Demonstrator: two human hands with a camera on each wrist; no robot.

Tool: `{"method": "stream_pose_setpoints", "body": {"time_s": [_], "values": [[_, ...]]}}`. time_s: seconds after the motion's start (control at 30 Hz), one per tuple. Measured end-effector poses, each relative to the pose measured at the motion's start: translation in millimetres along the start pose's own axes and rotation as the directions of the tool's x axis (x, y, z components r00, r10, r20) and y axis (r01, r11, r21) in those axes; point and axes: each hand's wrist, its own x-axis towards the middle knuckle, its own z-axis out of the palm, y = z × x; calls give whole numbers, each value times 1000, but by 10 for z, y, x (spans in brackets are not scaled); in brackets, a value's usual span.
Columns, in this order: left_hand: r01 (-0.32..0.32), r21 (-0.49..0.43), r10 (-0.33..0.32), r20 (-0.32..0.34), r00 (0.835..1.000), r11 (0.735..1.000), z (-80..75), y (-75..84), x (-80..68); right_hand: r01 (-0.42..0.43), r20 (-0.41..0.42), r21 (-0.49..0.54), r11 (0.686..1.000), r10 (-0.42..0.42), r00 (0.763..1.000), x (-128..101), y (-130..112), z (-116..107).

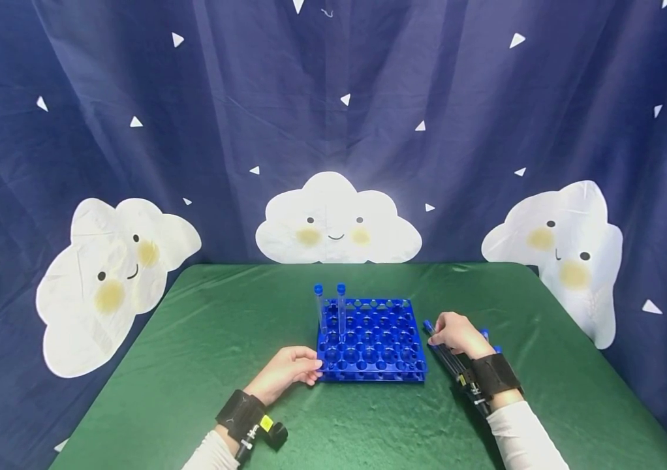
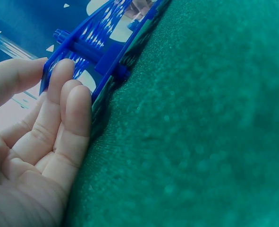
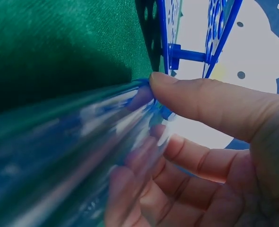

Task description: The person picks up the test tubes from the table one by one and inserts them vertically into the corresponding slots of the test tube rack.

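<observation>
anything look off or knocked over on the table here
Nothing stands out. The blue rack sits flat on the green table with two capped tubes upright in its back left corner. The left hand rests against the rack's front left corner; the right hand holds loose tubes lying beside it.

No writing, number or brand can be read anywhere. A small yellow tag [image 1: 265,423] on the left wrist strap [image 1: 241,414] is too small to make out, and the blue rack [image 1: 371,339] shows no markings that can be told.
</observation>
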Motion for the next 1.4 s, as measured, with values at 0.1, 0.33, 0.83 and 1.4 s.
{"method": "stream_pose_setpoints", "body": {"time_s": [0.1, 0.33, 0.83, 1.4], "values": [[-5, 1, 5, 3, 1000, 1000, -2, -1, -2, 12, -9, 0, 1000, -12, 1000, 1, -2, 5], [-4, -3, 4, 8, 1000, 1000, -2, 5, -5, 14, -19, 8, 1000, -14, 1000, -2, -11, -21], [8, -14, -8, 2, 1000, 1000, -6, -5, 14, 187, -158, 25, 982, -181, 971, -132, -228, -259], [-13, -2, 13, 6, 1000, 1000, 13, 35, -9, 454, -485, -14, 891, -404, 776, -330, -797, -330]]}}
